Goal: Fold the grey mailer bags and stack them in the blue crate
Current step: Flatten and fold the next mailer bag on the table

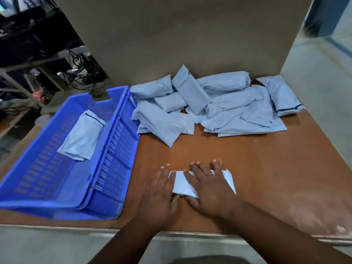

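Observation:
A grey mailer bag (pixel 182 184) lies flat on the brown table (pixel 266 168) near its front edge. My left hand (pixel 159 195) presses on its left end with fingers spread straight. My right hand (pixel 208 187) lies flat across its middle and right part, fingers straight. Only the bag's centre strip and right corner show between and beside the hands. A blue crate (pixel 114 149) stands at the left, holding one folded grey bag (pixel 82 135). A heap of several grey mailer bags (pixel 209 105) sits at the back of the table.
A tall cardboard panel (pixel 181 35) stands upright behind the heap. Dark shelving with cables (pixel 38 54) is at the far left, beyond the crate. The table's front edge (pixel 190 233) runs just under my forearms. Floor shows at the right.

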Available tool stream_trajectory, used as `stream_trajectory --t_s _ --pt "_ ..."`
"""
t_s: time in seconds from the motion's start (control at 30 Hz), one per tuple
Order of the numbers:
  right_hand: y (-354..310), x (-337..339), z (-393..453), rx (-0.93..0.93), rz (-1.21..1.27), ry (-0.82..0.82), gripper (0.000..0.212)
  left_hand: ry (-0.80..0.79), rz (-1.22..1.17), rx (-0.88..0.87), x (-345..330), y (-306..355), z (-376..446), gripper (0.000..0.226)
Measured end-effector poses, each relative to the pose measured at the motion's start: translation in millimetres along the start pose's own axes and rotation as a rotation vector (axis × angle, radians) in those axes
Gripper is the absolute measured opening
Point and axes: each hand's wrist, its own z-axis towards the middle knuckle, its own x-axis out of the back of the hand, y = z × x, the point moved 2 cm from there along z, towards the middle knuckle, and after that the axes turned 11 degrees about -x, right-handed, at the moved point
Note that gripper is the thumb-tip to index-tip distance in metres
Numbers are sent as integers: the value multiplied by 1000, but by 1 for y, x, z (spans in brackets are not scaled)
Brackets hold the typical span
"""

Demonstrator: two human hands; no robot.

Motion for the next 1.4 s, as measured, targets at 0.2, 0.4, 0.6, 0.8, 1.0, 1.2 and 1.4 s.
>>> stream_trajectory --t_s 0.2,0.4,0.6,0.8,1.0,1.2,1.4 --pt "-3 -4 2 -10 -74 -34 93 -124 -22 -94 -20 -8 1 86" --pt "-6 -4 3 6 -139 -2 84 -111 -33 -108 -27 -14 -6 85" --pt "-12 -3 -1 -27 -213 -56 76 -135 -66 -143 -28 -18 -9 84" --pt "-35 18 -1 -362 -105 83 64 -17 -116 -88 -5 -28 9 73" --pt "-39 -7 18 -372 -78 13 63 -108 -90 -38 -18 -16 32 70" --pt "-34 -25 17 -346 -97 45 64 -159 -51 4 -32 -12 30 72" --pt "-33 -28 21 -332 -86 44 65 -167 -49 6 -33 -12 32 72"
